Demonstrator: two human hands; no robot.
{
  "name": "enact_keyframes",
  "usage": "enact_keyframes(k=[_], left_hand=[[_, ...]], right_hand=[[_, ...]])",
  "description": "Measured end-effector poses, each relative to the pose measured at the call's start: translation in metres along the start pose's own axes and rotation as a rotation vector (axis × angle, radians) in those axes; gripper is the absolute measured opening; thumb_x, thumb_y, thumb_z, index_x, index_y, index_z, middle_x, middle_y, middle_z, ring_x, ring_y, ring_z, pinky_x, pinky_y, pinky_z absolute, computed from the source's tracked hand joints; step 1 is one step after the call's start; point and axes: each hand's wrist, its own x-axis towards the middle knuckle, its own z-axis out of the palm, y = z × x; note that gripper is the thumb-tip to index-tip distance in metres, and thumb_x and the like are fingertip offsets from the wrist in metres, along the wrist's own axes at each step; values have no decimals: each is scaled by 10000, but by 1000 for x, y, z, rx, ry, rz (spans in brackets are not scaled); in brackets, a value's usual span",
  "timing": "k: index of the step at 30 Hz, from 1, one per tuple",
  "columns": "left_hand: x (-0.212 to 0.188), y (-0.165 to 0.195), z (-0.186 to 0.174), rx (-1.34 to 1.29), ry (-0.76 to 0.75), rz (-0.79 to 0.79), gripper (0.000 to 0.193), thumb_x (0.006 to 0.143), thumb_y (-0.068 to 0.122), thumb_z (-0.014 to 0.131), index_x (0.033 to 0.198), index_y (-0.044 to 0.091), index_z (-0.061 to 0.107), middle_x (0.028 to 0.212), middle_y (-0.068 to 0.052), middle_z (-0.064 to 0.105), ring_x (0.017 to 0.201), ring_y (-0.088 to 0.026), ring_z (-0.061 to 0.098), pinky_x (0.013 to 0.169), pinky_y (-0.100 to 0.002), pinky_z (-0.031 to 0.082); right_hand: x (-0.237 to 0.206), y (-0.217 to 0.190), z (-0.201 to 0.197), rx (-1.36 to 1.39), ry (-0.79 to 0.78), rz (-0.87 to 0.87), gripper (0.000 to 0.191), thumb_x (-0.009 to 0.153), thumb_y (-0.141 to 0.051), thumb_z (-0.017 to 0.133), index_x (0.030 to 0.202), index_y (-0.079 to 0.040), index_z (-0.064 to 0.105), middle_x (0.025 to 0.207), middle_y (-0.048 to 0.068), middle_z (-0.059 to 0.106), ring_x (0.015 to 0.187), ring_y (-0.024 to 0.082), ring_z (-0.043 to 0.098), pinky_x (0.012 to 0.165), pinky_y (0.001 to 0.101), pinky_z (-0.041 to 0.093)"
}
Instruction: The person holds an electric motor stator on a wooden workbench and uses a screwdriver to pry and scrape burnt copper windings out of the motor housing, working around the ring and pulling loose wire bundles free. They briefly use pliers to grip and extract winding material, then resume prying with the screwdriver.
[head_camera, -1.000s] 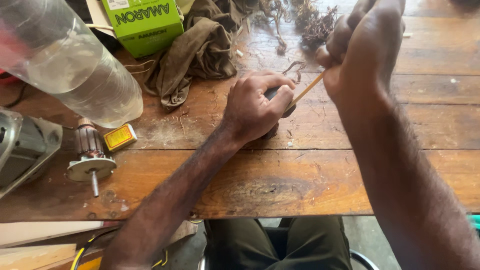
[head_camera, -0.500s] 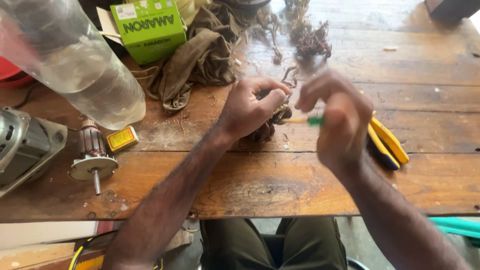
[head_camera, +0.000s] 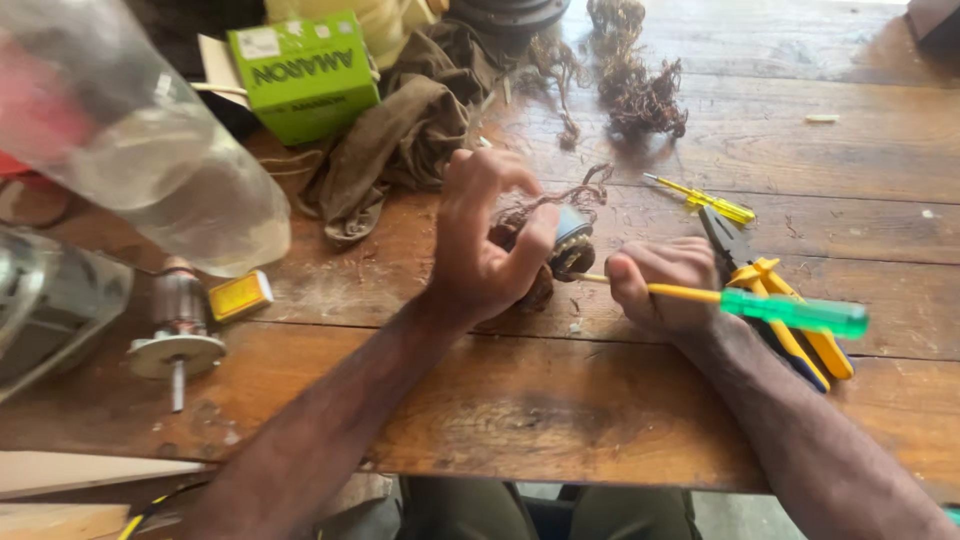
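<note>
My left hand (head_camera: 487, 247) rests on a small motor part (head_camera: 566, 240) with tangled copper wire, thumb against its side, fingers raised. My right hand (head_camera: 662, 285) grips a screwdriver (head_camera: 780, 310) with a yellow shaft and green handle; its tip touches the motor part at the wooden table's (head_camera: 600, 420) middle.
Yellow-handled pliers (head_camera: 790, 315) and a small yellow screwdriver (head_camera: 705, 198) lie to the right. A green box (head_camera: 300, 75), brown cloth (head_camera: 400, 150), clear plastic bottle (head_camera: 150, 150), a motor rotor (head_camera: 180, 325) and a small yellow box (head_camera: 240, 296) sit at left. Loose wire clumps (head_camera: 640, 95) lie farther back.
My right hand came down from above the table to the motor part, bringing the screwdriver tip against it. My left hand's fingers lifted off the part.
</note>
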Motion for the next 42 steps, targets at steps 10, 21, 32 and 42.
enact_keyframes(k=[10,21,32,42], left_hand=[[-8,-2,-9,51,-65,110,100,916,117,642,883,43,701,939,-67,722,845,-169,611,858,-385,432],[-13,-17,5,247,-252,200,509,968,376,674,1350,58,567,1268,-132,654,1164,-257,597,998,-494,470],[-14,-30,8,319,-397,193,663,907,513,726,1344,57,526,1087,-148,644,978,-283,645,878,-555,550],[-13,-27,6,290,-441,103,722,883,422,744,1481,107,491,1065,-106,676,981,-274,636,943,-514,522]], right_hand=[[-15,-4,-17,110,221,223,483,1160,-240,429,794,-35,668,615,36,638,500,142,623,524,303,494],[-4,-12,-9,326,325,556,120,1108,-56,565,1098,51,618,844,82,675,676,98,659,551,243,529],[-4,-2,-8,562,412,646,49,1059,-17,557,1079,24,574,921,106,661,679,101,603,608,242,526],[-9,-11,-19,448,430,510,272,1085,-39,545,838,35,631,663,68,632,557,89,607,535,237,524]])
